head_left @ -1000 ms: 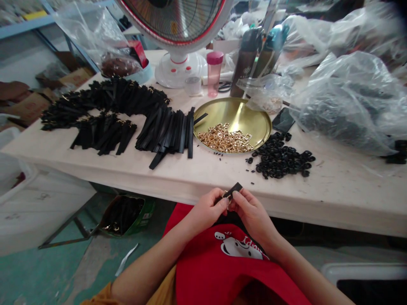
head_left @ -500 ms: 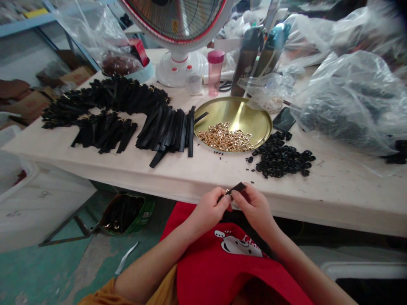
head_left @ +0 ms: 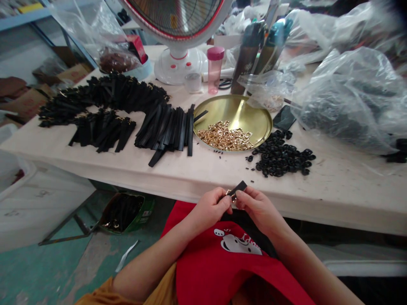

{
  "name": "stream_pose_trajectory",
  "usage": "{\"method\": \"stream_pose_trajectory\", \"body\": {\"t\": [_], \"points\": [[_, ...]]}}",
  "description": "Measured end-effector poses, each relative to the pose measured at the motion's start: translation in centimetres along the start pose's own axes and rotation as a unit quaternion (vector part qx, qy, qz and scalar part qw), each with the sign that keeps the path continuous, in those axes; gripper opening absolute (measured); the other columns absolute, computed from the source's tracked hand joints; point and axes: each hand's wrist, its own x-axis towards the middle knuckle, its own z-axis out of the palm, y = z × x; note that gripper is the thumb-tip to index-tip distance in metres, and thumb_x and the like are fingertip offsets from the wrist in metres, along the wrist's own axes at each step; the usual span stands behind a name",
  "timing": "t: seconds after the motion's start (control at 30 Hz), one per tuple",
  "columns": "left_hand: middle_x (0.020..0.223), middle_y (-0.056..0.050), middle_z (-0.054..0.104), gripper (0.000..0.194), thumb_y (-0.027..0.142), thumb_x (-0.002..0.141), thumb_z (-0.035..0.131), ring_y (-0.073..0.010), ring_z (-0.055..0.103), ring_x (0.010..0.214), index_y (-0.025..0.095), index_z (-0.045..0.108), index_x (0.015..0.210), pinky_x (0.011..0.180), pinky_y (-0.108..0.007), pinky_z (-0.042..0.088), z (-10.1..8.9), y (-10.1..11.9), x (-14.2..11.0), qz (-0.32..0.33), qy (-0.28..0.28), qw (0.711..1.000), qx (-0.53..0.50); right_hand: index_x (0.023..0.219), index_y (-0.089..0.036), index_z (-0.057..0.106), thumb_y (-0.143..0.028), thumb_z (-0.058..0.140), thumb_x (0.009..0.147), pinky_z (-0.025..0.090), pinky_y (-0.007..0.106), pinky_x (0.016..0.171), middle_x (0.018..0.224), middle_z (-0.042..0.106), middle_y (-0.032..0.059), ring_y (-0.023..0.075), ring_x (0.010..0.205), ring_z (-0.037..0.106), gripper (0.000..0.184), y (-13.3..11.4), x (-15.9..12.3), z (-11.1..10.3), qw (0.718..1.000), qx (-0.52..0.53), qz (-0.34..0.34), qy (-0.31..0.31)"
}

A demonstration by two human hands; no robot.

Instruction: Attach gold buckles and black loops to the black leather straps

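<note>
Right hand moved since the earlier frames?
Yes. The right hand has shifted slightly rightward, judged against the pile of black rings.

Held strip point(head_left: 241, 186): plain black; metal buckle point(head_left: 233, 196) against it: gold. Loose strips point(head_left: 165, 129): black, unpatterned. Strip bundles point(head_left: 117, 95) at left: black, flecked with gold. Round tray point(head_left: 222, 103): brassy yellow-gold with a pale streak of glare. Buckles in tray point(head_left: 225, 137): rose-gold tint. Small rings point(head_left: 282, 156): solid black. Tabletop point(head_left: 343, 190): pale pinkish cream, dark specks at right. Fan point(head_left: 179, 40): white, red ring around grille, 2 red spots on base. Jar point(head_left: 214, 74): translucent pink, lid deeper pink. Garment point(head_left: 206, 267): red; cartoon print in white and black. Sleeve point(head_left: 98, 294): mustard. Floor point(head_left: 41, 271): green, patched grey.
</note>
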Motion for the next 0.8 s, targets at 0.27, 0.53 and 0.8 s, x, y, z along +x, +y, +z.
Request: {"method": "stream_pose_trajectory", "body": {"t": [0.27, 0.53, 0.8], "points": [[0.066, 0.001, 0.056, 0.021, 0.027, 0.083, 0.037, -0.0114, 0.050, 0.062, 0.016, 0.050, 0.071, 0.058, -0.022, 0.035, 0.5, 0.4, -0.1, 0.020, 0.045, 0.996, 0.072, 0.070, -0.020, 0.052, -0.023, 0.054, 0.074, 0.038, 0.029, 0.061, 0.069, 0.050, 0.0012, 0.0154, 0.063, 0.046, 0.006, -0.1, -0.2, 0.4, 0.864, -0.394, -0.275, 0.150], [0.063, 0.001, 0.056, 0.025, 0.031, 0.084, 0.039, -0.0110, 0.049, 0.060, 0.017, 0.050, 0.067, 0.055, -0.022, 0.032, 0.2, 1.4, -0.8, 0.023, -0.004, 0.994, 0.110, 0.071, -0.019, 0.048, -0.036, 0.059, 0.074, 0.039, 0.023, 0.052, 0.061, 0.053, -0.0040, 0.0110, 0.055, 0.048, 0.020, -0.7, -0.7, -0.2, 0.998, -0.064, -0.005, -0.020], [0.063, 0.001, 0.056, 0.023, 0.028, 0.084, 0.038, -0.0107, 0.048, 0.057, 0.017, 0.050, 0.067, 0.053, -0.021, 0.032, 0.1, 1.5, -1.0, 0.024, -0.013, 0.992, 0.123, 0.077, -0.018, 0.059, -0.038, 0.062, 0.071, 0.040, 0.024, 0.057, 0.067, 0.058, -0.0015, 0.0122, 0.061, 0.050, 0.021, -1.2, -1.0, -0.9, 0.997, -0.076, 0.002, -0.026]]}}
